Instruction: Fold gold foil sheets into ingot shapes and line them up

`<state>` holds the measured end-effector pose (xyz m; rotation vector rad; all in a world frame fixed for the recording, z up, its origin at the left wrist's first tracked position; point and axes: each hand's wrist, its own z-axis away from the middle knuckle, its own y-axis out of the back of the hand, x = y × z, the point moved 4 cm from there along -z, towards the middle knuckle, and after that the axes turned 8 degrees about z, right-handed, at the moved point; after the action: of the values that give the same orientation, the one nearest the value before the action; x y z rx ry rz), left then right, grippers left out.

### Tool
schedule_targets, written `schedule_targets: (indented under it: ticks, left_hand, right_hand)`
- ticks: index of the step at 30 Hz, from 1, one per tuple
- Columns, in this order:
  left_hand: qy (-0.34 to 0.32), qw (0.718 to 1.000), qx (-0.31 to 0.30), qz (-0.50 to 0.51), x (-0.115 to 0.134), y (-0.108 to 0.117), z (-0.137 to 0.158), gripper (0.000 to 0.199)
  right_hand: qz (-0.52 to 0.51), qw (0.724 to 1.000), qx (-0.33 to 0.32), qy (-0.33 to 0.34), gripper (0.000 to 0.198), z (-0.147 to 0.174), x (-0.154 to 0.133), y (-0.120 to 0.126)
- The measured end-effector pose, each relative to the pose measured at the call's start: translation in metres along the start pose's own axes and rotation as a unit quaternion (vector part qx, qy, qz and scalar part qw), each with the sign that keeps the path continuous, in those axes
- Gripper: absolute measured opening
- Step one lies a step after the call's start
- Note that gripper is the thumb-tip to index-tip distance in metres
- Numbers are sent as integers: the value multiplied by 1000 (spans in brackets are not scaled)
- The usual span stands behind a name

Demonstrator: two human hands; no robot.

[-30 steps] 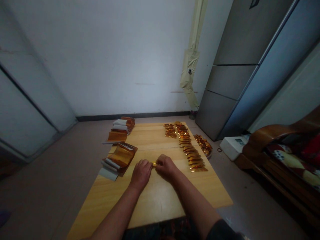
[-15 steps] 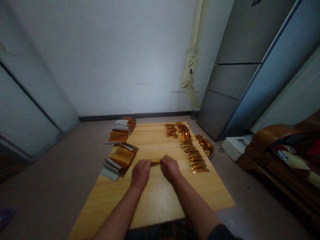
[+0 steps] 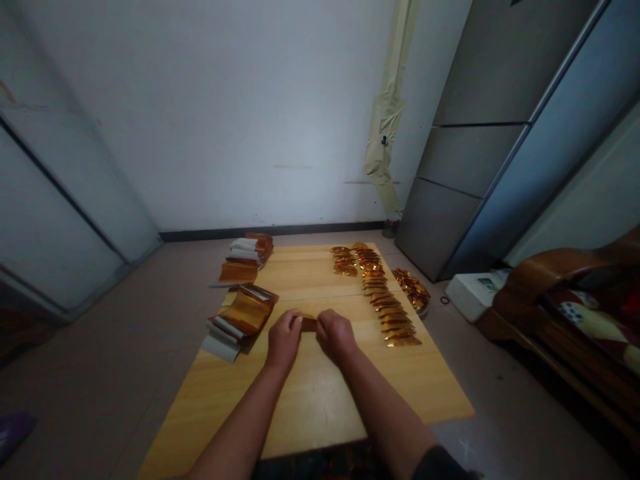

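Observation:
Between my two hands is a small piece of folded gold foil paper (image 3: 309,325), held just above or on the wooden table. My left hand (image 3: 285,338) pinches its left end, the thumb lying on top. At the right end, my right hand (image 3: 335,333) is closed with its fingers curled round the paper. Left of my hands lie gold sheets (image 3: 249,311) with pale backs, fanned in a loose stack. To the right runs a row of folded gold pieces (image 3: 387,303), overlapping one another.
The wooden table (image 3: 320,407) spans the space before me. More gold sheets (image 3: 239,272) lie at its far left, and a shorter row of folded pieces (image 3: 345,260) at the back right. Beyond the right edge, a container of gold pieces (image 3: 413,290) sits low, near a fridge (image 3: 445,220).
The gold paper has tilted, so more of its face shows between my hands. My left thumb has come up on top, and my right hand has shifted slightly left.

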<state>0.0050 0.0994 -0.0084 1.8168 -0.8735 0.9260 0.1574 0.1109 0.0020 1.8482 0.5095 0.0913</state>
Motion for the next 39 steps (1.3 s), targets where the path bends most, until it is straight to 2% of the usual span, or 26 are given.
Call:
schedule_targets:
  ticks: [2,4,8,17,29,34,39]
  left_hand:
    - [82,992,15,91,-1,-4,1,35]
    - [121,980,16,158,3,-9,2,49]
    - [152,981,11,123,15,-13,5,59]
    - [154,987,21,36,27,-15,11,77]
    - [140,986,5,87,20,-19,11,78]
    - [134,988,6,80,19,-14,10,71]
    - [159,979,2,129,21,-10,9,70]
  right_hand:
    - [-17,999,18,-21,16,1,-3,-2]
    - [-32,999,29,-30,17,2,-6,-2]
    - [-43,998,31,-27,19,4,-11,0]
    - [-23,998,2,-60,20,3,-7,0]
    - [-6,998,9,-69,23,3,-3,-8]
    - [1,998,17,-55,22,4,-4,-6]
    - [-2,999,10,-40,18,4,-7,-4]
